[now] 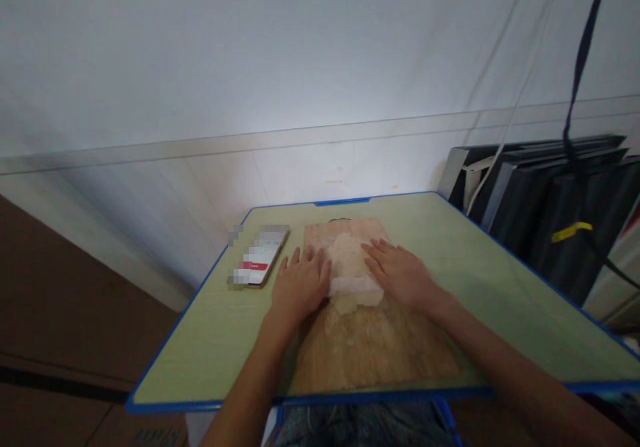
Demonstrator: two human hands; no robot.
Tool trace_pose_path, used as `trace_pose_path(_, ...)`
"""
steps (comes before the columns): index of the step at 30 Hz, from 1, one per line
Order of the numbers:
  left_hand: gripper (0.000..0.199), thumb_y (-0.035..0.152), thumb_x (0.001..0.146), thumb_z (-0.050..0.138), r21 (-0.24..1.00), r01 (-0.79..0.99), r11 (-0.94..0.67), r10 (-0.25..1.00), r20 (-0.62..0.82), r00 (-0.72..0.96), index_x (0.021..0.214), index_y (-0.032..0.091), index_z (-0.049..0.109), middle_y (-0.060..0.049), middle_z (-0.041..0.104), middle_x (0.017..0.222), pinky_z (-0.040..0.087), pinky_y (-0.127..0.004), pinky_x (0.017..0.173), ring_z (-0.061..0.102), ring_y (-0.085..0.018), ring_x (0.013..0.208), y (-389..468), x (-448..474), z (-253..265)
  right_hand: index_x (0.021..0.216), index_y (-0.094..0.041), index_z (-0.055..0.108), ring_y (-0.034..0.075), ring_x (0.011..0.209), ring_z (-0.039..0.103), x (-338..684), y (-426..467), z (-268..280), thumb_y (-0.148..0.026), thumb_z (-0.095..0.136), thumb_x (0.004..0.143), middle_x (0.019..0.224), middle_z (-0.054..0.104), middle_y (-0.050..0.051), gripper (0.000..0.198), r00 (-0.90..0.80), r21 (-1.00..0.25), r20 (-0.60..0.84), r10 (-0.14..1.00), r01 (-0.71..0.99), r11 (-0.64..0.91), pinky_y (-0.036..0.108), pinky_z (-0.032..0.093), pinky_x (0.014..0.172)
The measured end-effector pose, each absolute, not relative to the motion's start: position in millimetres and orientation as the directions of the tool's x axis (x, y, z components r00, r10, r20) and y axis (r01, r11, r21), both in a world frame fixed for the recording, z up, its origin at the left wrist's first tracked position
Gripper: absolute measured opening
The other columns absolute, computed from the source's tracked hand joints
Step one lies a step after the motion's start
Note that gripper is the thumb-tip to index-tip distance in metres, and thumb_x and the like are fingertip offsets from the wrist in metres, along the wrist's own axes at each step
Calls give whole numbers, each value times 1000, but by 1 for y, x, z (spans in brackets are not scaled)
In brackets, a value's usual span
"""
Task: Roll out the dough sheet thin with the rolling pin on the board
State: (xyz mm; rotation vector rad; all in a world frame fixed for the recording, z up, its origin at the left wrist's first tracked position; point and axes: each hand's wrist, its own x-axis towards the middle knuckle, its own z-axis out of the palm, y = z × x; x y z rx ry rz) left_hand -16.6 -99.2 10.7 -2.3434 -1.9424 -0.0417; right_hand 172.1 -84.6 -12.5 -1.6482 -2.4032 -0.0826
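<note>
The pale, flat, dough-like sheet [347, 260] looks soft and matt, with ragged edge. Under it, the rectangular light-brown board [375, 357] is of grained wood. The pale green tabletop [500, 287] appears smooth, its blue rim [175, 406] plastic. At twelve o'clock from the sheet, the white wall [300, 53] seems smooth.

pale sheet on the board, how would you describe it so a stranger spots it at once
Find the blue-edged green table, then the wooden board on it. The pale sheet lies on that board, between the left hand and the right hand. Its ragged edge and the whiter band across it set it apart from the browner board.
</note>
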Motion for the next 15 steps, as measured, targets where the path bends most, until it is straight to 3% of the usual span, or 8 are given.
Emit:
trace_pose_path(10,44,36,95,23,-61,988,-145,978,145,152,133,24,42,-7,45,139,32,-48,104,40,-27,129,-136,-14,0,131,-20,50,24,128,40,171,-120,-14,-26,28,92,137,48,8,45,-320,-62,279,906,935,349,48,32,103)
trace_pose_path(15,45,38,96,21,-35,969,-245,965,85,247,126,19,48,-11,48,136,39,-44,98,44,-27,125,-98,-18,9,131,-15,49,24,125,44,167,-82,-11,-27,28,93,135,49,12,45,-333,-69,224,916,932,356,43,37,100)
